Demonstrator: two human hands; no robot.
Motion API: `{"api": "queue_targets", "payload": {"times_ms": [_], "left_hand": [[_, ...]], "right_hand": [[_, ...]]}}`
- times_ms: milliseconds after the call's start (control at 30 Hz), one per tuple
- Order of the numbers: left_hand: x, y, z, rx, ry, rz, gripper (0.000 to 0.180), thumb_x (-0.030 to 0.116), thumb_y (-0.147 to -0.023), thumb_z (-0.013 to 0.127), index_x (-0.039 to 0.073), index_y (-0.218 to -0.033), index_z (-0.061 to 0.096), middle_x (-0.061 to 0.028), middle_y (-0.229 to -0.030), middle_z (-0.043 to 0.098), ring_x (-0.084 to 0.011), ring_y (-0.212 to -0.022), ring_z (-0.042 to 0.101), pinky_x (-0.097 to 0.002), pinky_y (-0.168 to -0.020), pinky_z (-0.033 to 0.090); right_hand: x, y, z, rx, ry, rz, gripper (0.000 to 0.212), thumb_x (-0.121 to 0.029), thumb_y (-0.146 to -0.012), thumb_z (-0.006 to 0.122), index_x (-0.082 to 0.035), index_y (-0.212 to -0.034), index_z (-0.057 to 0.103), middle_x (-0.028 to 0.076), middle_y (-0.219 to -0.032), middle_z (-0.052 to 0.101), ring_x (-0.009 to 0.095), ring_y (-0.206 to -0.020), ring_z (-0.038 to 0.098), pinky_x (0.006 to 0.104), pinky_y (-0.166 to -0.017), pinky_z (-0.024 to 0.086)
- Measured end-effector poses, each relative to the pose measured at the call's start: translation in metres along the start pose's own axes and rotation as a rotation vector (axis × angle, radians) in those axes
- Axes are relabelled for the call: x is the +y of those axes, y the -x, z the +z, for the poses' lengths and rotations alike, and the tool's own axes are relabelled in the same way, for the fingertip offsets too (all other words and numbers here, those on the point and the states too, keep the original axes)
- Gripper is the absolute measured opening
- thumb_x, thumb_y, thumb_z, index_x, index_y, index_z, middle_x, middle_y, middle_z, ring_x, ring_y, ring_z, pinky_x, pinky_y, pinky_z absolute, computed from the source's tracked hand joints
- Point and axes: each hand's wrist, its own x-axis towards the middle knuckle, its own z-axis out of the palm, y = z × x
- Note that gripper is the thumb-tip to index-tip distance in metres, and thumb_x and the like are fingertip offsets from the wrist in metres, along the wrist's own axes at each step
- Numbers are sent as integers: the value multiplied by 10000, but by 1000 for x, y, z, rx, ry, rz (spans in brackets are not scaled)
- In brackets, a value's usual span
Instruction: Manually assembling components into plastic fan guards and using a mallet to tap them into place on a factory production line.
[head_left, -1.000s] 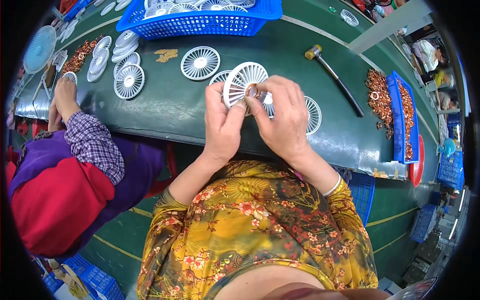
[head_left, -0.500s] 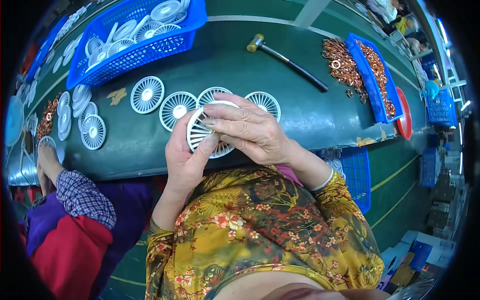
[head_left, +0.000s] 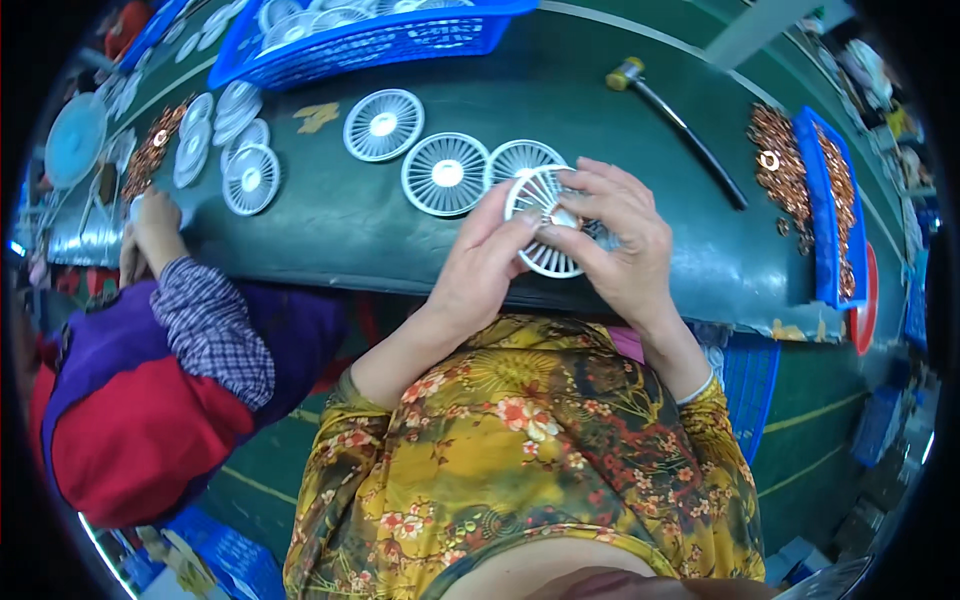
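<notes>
White spoked wheel (head_left: 541,200), held tilted between two bare hands above the near edge of the bench (head_left: 330,225).
Its spoked face is turned up toward the head, and the round rim shows as an oval, longer from far edge to near edge than sideways; whether it bears lettering cannot be told. The left hand (head_left: 485,250) grips the rim's left side, thumb over the spokes, its forearm slanting inward; the right hand (head_left: 622,235) closes on the other side, fingers curled, thumb near the hub, and what its fingertips hide there is unclear. Just beyond lie three more wheels (head_left: 446,173); toward the bench's right end, a hammer (head_left: 690,135) points its head at the far edge, near copper-coloured rings (head_left: 780,165).
</notes>
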Motion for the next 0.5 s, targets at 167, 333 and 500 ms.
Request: {"api": "queue_targets", "payload": {"times_ms": [167, 333, 500], "left_hand": [[10, 7, -9, -213, -131, -87, 456, 174, -934, 607, -18, -1304, 422, -70, -1069, 600, -83, -945, 589, -246, -807, 494], [14, 0, -9, -156, -216, -37, 458, 139, -935, 603, -12, -1322, 409, -60, -1095, 580, -93, -985, 570, -245, -837, 484], [4, -6, 0, -68, -165, 35, 362, 157, -1000, 482, -12, -1313, 421, -79, -1161, 563, -116, -1056, 548, -271, -918, 453]], "right_hand": [[20, -2, -15, -432, -307, -129, 257, -249, -702, 786, -133, -927, 745, 26, -1142, 681, 310, -1268, 498, 511, -1093, 241], [19, 1, -6, -274, -322, -47, 300, -217, -721, 778, -135, -1005, 728, 80, -1201, 647, 314, -1221, 533, 462, -1045, 343], [15, 2, -18, -64, -88, -133, 417, -233, -680, 799, -113, -1065, 688, 101, -1231, 615, 311, -1151, 564, 458, -980, 409]]}}
